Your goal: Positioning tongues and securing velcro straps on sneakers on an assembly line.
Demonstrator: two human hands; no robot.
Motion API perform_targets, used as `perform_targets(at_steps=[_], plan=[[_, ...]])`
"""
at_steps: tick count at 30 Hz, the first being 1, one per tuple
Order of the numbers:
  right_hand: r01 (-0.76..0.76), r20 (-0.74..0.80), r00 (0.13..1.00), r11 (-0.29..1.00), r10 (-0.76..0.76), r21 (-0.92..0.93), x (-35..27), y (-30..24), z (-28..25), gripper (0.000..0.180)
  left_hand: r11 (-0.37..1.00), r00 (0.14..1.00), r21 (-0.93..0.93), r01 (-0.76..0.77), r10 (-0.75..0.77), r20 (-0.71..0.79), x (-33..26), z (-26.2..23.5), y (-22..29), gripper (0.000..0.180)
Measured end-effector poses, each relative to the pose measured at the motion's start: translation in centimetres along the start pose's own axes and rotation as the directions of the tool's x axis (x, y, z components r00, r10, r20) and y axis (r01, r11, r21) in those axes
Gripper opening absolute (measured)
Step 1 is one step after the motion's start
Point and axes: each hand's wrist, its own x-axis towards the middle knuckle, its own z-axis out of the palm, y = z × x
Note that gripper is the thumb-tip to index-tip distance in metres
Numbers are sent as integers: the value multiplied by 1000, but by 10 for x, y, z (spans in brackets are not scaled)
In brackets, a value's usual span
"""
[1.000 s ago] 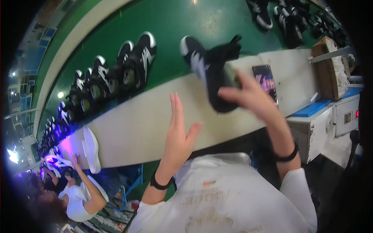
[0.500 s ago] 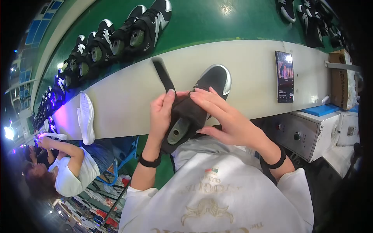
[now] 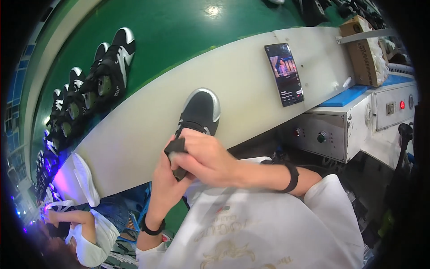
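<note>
A black shoe (image 3: 200,110) with a silver-edged toe rests on the pale bench, toe pointing away from me. Both my hands are over its ankle end and hide most of it. My left hand (image 3: 165,186) is closed round the shoe's left side. Crossing over the opening, my right hand (image 3: 207,158) has its fingers curled on a short piece of black strap (image 3: 175,146). Motion blurs the right fingertips. A little of the shoe's heel end shows between the hands.
On the bench (image 3: 244,67) lie a phone (image 3: 285,75) with a lit screen and a white shoe sole (image 3: 85,179). Several black shoes (image 3: 109,67) line the far left. A metal control box (image 3: 320,134) and a carton (image 3: 363,60) stand at right. A co-worker (image 3: 92,233) sits at lower left.
The strap that stuck out to the left is now folded in under my right hand. My hands have drawn together over the shoe's opening. The whole view has shifted.
</note>
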Motion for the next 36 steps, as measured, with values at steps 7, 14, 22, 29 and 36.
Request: perform_targets(at_steps=[7,14,22,29,36], plan=[[44,-314,945,987,-91,-153,-2,-7,14,13,974,974,-1,-227,227,-17,37,11,-11,55],[166,-3,985,942,-174,-291,4,3,-32,19,863,981,-503,-55,141,134,42,-11,-59,42],[257,232,962,749,-140,-611,20,6,-42,37,982,955,156,-106,144,-260,58,-46,6,18],[212,566,821,879,77,-427,51,-9,-80,49,956,979,217,-199,184,87,-34,-8,49,22],[164,513,843,833,160,-529,50,-5,-74,55,947,950,82,-311,310,34,-11,3,6,23]])
